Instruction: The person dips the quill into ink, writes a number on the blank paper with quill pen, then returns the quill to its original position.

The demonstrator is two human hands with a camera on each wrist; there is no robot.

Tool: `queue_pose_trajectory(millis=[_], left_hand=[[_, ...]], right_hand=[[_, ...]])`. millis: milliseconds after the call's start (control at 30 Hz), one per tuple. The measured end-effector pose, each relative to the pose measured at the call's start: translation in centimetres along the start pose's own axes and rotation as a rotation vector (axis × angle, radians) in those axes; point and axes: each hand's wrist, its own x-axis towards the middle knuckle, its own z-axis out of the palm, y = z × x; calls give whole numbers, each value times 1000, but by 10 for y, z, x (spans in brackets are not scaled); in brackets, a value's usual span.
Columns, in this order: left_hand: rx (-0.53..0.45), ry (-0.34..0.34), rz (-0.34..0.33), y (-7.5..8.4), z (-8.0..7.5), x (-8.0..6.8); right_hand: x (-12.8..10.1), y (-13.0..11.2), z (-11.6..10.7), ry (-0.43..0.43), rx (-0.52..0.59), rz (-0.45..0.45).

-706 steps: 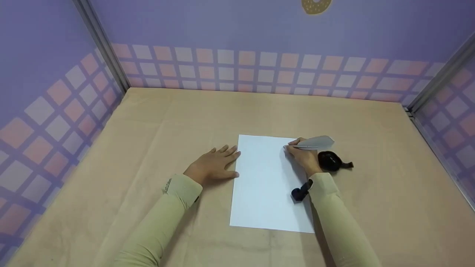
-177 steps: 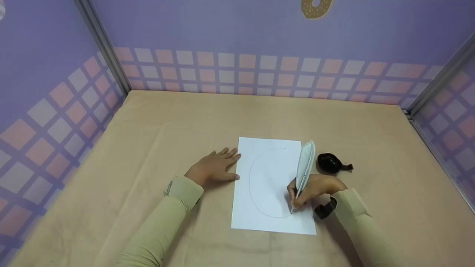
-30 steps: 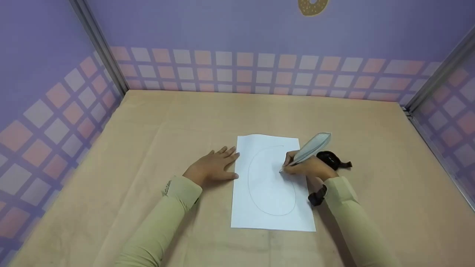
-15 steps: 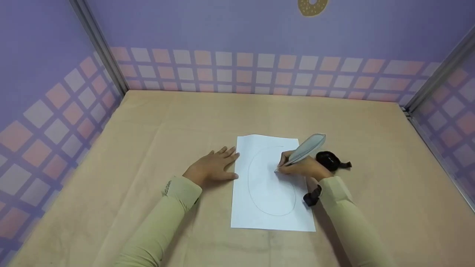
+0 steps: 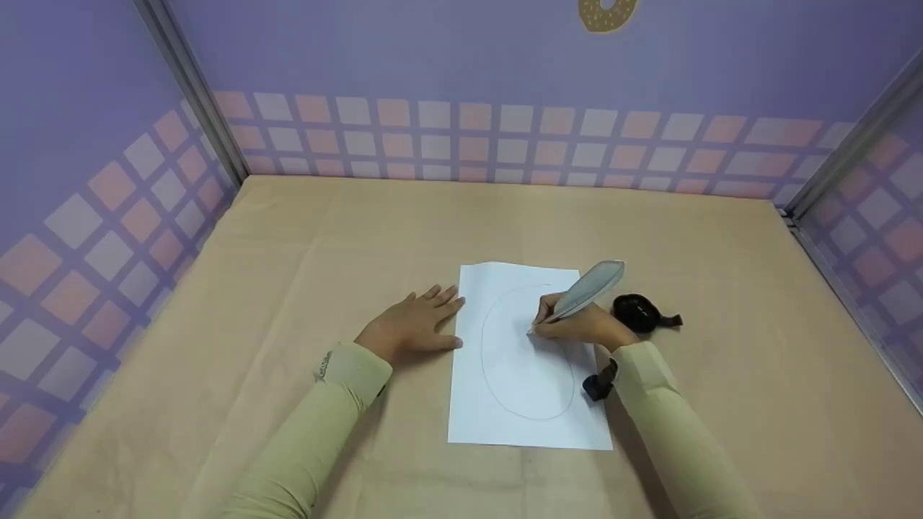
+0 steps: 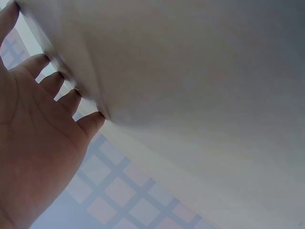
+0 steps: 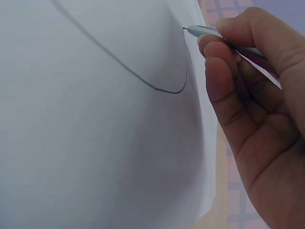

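Tan table [image 5: 288, 238], checked lilac walls [image 5: 505, 137] around

A table [image 5: 505, 216] covered in tan cloth, faintly creased and smudged near its front edge, fills the booth. Three walls close it in: a back wall [image 5: 433, 50], a left wall [image 5: 65, 144] and a right wall [image 5: 887, 180]. Each is plain lavender above, with a band of pale pink and white squares along the bottom where it meets the cloth. Grey metal posts [image 5: 195, 86] stand in the two back corners. High on the back wall is a brown doughnut sticker [image 5: 608, 11], cut off by the top edge. The light is soft and even, with mild shadows.
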Motion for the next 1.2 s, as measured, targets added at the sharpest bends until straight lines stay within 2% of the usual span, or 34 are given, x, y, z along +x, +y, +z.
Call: queue_pose_trajectory(millis=[367, 667, 1200], left_hand=[[-7, -13, -7, 1, -1, -1], [-10, 3, -3, 2, -1, -2], [9, -3, -10, 0, 1, 1]], right_hand=[[1, -11, 4, -11, -20, -13], [7, -3, 9, -25, -13, -75], [15, -15, 23, -79, -24, -128]])
